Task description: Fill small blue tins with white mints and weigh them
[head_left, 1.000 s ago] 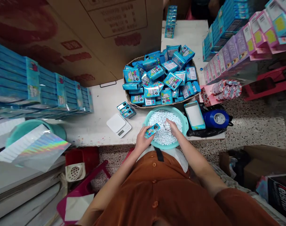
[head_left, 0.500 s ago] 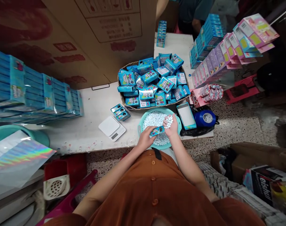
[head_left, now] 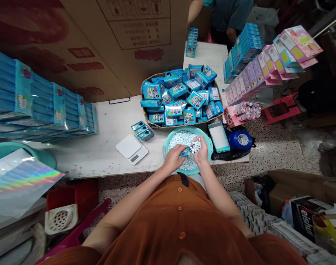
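My left hand [head_left: 175,158] grips a small blue candy box [head_left: 185,151] above a turquoise basin [head_left: 164,147] of small white candies [head_left: 181,139]. Cupped around a heap of the same candies, my right hand [head_left: 201,151] is beside the box's end, over the basin's right half. Behind the basin, a cardboard tray [head_left: 175,126] is piled with blue candy boxes [head_left: 195,99]. Left of the basin are a white digital scale [head_left: 132,149] and three blue boxes standing together [head_left: 142,131], their round openings upward.
Stacked blue packs [head_left: 46,99] line the table's left. A tall brown carton [head_left: 115,55] stands behind. On the right are an open blue box [head_left: 218,137], a blue tape roll [head_left: 241,140] and pink-purple boxes [head_left: 248,79]. Another person's arm [head_left: 195,10] shows at the back.
The blue box has tilted and come up against the candies in my right hand. My right hand has curled more around them. The whole view has shifted slightly.
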Demonstrator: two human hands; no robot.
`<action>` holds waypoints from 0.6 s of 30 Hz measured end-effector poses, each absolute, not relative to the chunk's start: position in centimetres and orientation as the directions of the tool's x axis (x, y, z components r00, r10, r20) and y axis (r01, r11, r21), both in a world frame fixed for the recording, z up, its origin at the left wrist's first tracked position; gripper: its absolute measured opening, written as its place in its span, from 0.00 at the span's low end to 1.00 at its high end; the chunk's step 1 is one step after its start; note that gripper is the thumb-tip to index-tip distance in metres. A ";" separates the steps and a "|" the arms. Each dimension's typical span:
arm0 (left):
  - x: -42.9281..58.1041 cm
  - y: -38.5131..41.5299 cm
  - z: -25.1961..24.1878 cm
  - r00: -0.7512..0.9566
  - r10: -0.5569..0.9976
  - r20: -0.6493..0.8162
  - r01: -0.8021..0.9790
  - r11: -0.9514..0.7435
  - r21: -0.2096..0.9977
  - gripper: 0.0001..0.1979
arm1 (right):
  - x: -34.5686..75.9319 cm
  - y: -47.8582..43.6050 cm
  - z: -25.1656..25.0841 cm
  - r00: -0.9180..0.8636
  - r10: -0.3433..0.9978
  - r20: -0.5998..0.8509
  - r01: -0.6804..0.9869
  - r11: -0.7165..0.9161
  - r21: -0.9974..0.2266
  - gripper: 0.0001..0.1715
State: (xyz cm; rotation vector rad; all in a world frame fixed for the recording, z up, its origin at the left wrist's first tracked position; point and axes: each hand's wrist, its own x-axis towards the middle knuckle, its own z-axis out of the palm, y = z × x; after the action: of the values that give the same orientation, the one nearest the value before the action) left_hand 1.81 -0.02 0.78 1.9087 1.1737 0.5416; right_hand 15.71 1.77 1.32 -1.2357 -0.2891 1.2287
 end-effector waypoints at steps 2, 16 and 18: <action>1.9 0.1 0.7 0.435 0.897 -0.082 0.511 -0.171 0.843 0.21 | 15.7 1.8 1.2 0.410 0.816 -0.408 -0.522 -0.157 -0.838 0.20; 2.9 -0.3 1.0 0.384 0.917 -0.107 0.541 -0.130 0.831 0.22 | 15.6 2.0 2.0 0.580 0.714 -0.392 -0.468 -0.102 -0.878 0.20; 3.0 -0.4 1.2 0.388 0.918 -0.083 0.528 -0.148 0.836 0.22 | 15.5 2.0 2.5 0.584 0.717 -0.380 -0.467 -0.085 -0.880 0.19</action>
State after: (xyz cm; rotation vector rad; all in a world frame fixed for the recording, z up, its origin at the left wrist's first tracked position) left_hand 2.98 -0.44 1.21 1.8089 1.2583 0.5847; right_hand 15.51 1.95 2.51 -1.3270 -0.2400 1.0004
